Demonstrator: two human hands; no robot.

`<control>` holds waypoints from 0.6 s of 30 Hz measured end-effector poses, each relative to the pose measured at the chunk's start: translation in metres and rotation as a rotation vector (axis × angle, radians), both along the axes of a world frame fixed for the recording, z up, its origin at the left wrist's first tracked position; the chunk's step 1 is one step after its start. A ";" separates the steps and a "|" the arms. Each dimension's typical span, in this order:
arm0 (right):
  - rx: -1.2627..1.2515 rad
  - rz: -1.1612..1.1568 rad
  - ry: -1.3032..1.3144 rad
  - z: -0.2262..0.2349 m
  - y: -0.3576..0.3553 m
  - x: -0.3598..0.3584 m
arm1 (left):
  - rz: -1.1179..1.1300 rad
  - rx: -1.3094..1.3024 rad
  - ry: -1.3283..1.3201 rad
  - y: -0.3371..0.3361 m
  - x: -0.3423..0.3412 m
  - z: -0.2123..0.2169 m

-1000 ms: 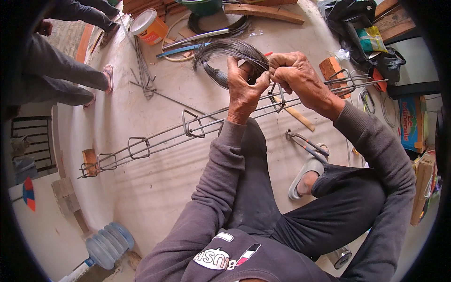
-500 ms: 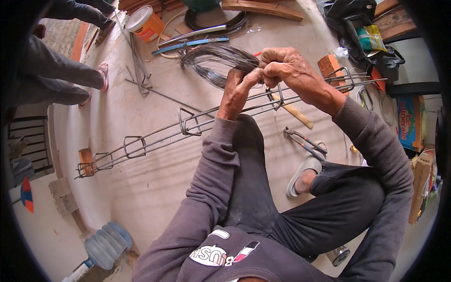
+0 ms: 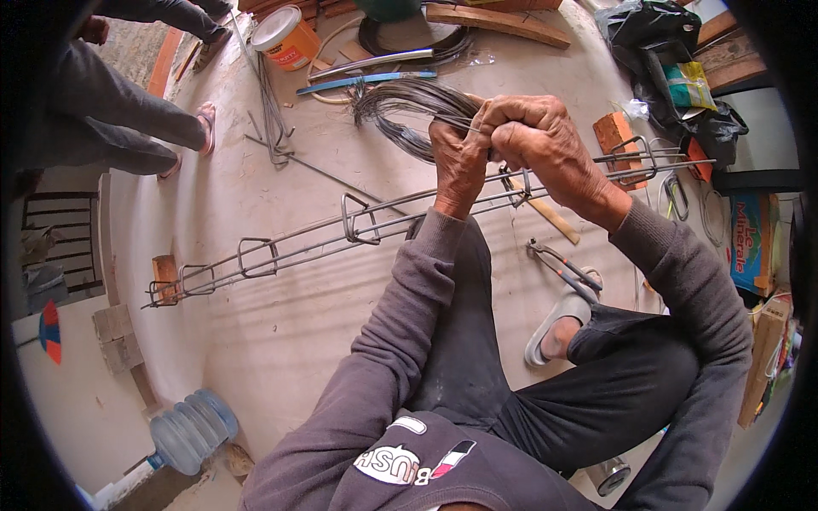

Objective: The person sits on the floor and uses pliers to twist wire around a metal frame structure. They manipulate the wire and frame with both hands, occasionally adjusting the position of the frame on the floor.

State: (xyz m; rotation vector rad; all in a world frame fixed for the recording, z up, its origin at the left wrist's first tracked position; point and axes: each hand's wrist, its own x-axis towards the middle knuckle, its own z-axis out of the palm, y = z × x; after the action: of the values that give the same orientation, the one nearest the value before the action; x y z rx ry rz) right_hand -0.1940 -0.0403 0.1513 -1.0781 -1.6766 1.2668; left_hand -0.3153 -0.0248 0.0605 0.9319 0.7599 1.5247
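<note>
Left hand [image 3: 457, 157]: raised at about 12 o'clock of the view, fingers closed together on a strand of the tie wire, knuckles touching the right hand.

Right hand [image 3: 537, 140]: just beside the left, at 1 o'clock, fist clamped on the same wire; the strand itself is too thin to follow between the fingers.

Bundle of tie wire [image 3: 409, 106]: dark, thin, looped coil, fanning out toward 11 o'clock from the two hands, lying partly on the concrete floor [image 3: 256, 341].

Rebar cage [image 3: 358, 226]: long, narrow frame of steel bars with rectangular stirrups, running from 8 o'clock up to 2 o'clock, passing directly under the hands. Its low end rests on a brick [image 3: 164, 271]; its far end lies near another brick [image 3: 615, 134].

Pincers [image 3: 562, 271]: on the floor at 3 o'clock, just beside a sandalled foot [image 3: 558, 328].

Wooden-handled tool [image 3: 545, 211]: under the right wrist, mostly hidden.

Orange paint tub [image 3: 286, 36]: at 11 o'clock, well apart from the hands.

Blue water bottle [image 3: 189, 430]: lying at 7 o'clock.

Another person's legs [image 3: 128, 136]: at 10 o'clock.
</note>
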 end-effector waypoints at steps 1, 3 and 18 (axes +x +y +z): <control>-0.074 -0.015 0.026 0.001 -0.001 0.002 | -0.063 0.069 0.052 0.005 -0.004 -0.011; -0.132 -0.049 0.022 0.004 -0.007 -0.001 | -0.012 0.145 0.114 0.008 0.000 -0.010; -0.069 -0.453 0.159 0.142 -0.096 0.197 | 0.136 0.000 0.634 0.046 -0.056 -0.048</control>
State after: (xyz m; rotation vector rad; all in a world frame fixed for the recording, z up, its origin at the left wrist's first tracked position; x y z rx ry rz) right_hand 0.0026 -0.1364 0.2930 -1.2748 -1.1900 1.0848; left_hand -0.3711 0.0215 0.0129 1.4111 1.2917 1.3434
